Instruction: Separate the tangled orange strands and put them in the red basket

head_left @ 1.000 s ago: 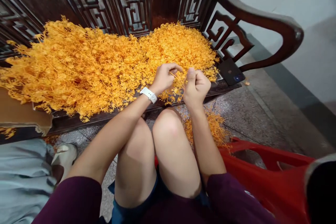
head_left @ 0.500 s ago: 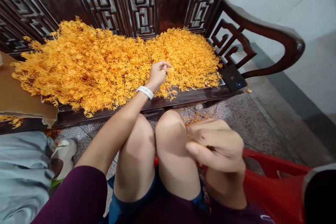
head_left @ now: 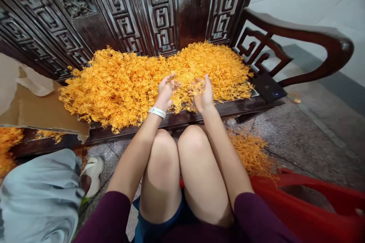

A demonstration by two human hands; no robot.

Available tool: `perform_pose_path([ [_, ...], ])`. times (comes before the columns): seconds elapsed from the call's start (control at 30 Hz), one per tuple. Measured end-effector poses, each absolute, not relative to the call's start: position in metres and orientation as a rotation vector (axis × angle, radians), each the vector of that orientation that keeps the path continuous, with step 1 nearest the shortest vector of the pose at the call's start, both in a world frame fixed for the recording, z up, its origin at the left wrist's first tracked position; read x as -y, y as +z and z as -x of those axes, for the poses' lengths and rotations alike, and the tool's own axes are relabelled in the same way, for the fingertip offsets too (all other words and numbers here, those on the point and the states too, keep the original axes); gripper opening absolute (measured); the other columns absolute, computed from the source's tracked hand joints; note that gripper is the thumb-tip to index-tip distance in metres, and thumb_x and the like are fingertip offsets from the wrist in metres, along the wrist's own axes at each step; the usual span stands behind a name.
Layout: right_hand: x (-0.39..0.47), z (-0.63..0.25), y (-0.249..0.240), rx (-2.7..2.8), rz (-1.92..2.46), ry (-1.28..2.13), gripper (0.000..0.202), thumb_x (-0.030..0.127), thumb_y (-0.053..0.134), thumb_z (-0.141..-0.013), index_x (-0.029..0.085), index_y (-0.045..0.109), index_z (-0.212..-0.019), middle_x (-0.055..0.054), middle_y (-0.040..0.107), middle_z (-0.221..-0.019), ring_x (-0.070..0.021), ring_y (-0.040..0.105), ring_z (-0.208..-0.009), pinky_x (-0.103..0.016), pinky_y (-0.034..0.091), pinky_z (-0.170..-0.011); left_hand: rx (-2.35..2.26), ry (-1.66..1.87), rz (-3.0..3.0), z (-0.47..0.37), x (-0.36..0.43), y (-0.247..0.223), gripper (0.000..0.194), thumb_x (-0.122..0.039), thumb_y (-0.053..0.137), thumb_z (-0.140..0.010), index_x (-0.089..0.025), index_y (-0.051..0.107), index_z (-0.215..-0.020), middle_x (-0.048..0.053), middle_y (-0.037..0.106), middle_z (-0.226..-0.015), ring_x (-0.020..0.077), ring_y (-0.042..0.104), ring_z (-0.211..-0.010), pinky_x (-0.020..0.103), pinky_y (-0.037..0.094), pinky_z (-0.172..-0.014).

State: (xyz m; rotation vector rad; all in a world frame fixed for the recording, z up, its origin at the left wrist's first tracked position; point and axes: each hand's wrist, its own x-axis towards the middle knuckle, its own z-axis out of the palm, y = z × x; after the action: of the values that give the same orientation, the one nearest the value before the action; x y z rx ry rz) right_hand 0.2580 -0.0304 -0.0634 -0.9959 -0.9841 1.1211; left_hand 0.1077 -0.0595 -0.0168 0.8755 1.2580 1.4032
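My left hand (head_left: 165, 92), with a white watch (head_left: 157, 112) on its wrist, reaches to the front of a heap of orange artificial flower sprigs (head_left: 128, 83). Its fingers are spread apart at the sprigs. Facing it, my right hand (head_left: 204, 95) is cupped, fingers apart and one pointing up. A few thin orange strands (head_left: 197, 90) lie across its fingers, but no firm grip shows. Between the two hands the sprigs look blurred. The heap rests on a dark carved wooden bench (head_left: 182, 118).
A black phone (head_left: 269, 86) lies at the bench's right end below the curved armrest (head_left: 310, 32). Torn cardboard (head_left: 42, 110) stands at left, near a person's grey-clothed leg (head_left: 42, 193). Loose orange pieces (head_left: 251, 152) lie on the floor beside a red plastic chair (head_left: 308, 201).
My right hand has moved from beside my knee, where it was closed, up to the heap and has opened. My left hand stays at the heap with its fingers spread. The view has shifted.
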Motion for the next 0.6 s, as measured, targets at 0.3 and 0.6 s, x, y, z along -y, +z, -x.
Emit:
perform_pose_path([
  [0.3, 0.057, -0.256, -0.053, 1.118, 0.846, 1.213, 0.052, 0.061, 0.089, -0.069, 0.022, 0.066, -0.095, -0.005, 0.076, -0.097, -0.0213, 0.071, -0.094, -0.037, 0.057, -0.089, -1.17, 1.307, -0.987, -0.118, 0.06, -0.014, 0.038, 0.011, 0.049, -0.085, -0.015, 0.071, -0.102, 0.004, 0.071, -0.101, 0.0078, 0.069, -0.078, 0.02, 0.052, -0.072],
  [0.6, 0.041, -0.284, -0.067, 0.989, 0.924, 1.203, 0.042, 0.063, 0.067, -0.087, 0.027, 0.046, -0.093, -0.001, 0.069, -0.087, -0.0187, 0.072, -0.078, -0.03, 0.055, -0.064, -1.105, 0.991, -1.381, -0.123, 0.064, -0.021, 0.016, -0.005, 0.062, -0.088, -0.017, 0.07, -0.092, 0.0, 0.067, -0.085, 0.0079, 0.05, -0.058, 0.023, 0.043, -0.057],
])
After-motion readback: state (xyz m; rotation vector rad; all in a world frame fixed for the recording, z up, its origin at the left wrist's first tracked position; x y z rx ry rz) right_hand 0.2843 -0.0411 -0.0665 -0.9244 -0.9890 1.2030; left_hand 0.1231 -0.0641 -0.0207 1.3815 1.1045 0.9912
